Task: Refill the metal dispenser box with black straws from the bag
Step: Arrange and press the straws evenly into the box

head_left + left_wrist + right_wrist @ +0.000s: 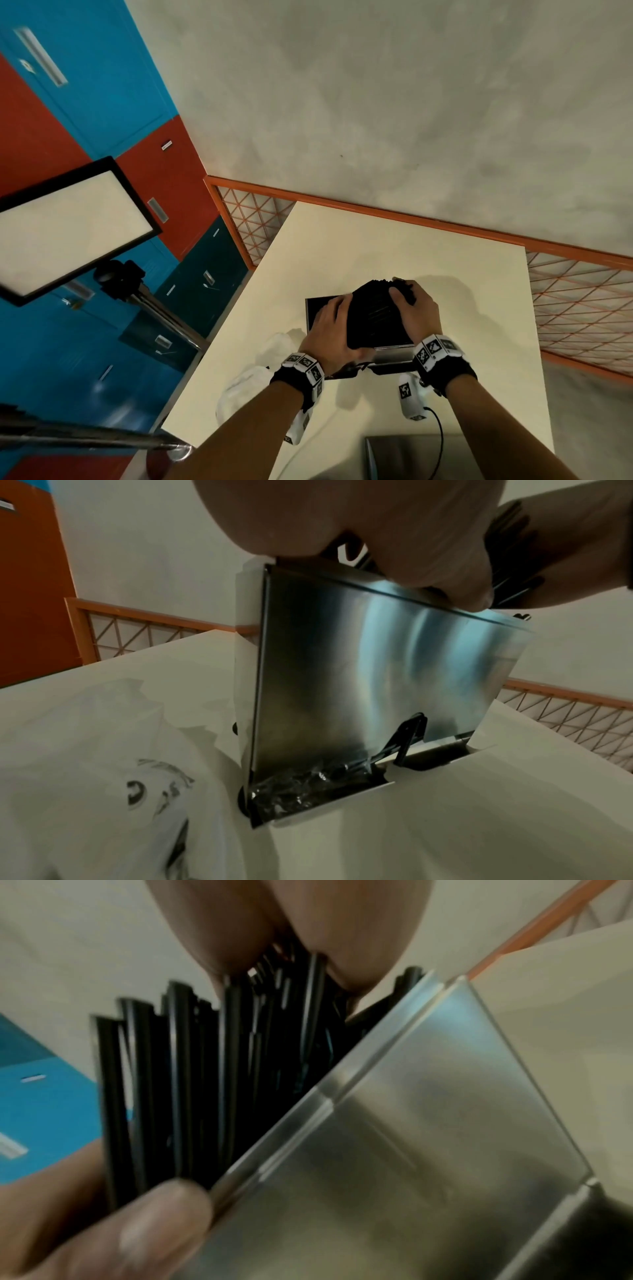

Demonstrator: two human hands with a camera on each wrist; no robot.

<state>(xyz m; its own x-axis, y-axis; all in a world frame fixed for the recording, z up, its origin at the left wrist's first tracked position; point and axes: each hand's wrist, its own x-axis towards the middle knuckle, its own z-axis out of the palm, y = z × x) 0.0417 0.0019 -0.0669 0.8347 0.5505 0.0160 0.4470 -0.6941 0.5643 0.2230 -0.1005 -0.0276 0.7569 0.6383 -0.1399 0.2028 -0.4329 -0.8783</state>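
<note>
Two hands, our left hand point(334, 323) and right hand point(416, 313), curl fingers point(397, 295) round one bundle of black straws point(376, 313), its long axis sloping down toward us into one metal dispenser box point(377, 674).

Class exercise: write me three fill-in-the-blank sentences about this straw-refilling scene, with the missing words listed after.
1. Both hands hold a bundle of straws coloured ____.
2. The bundle sits over the open top of a dispenser box made of ____.
3. The crumpled white bag lies on the table beside the person's ____ forearm.

Missing words: black; metal; left
</note>
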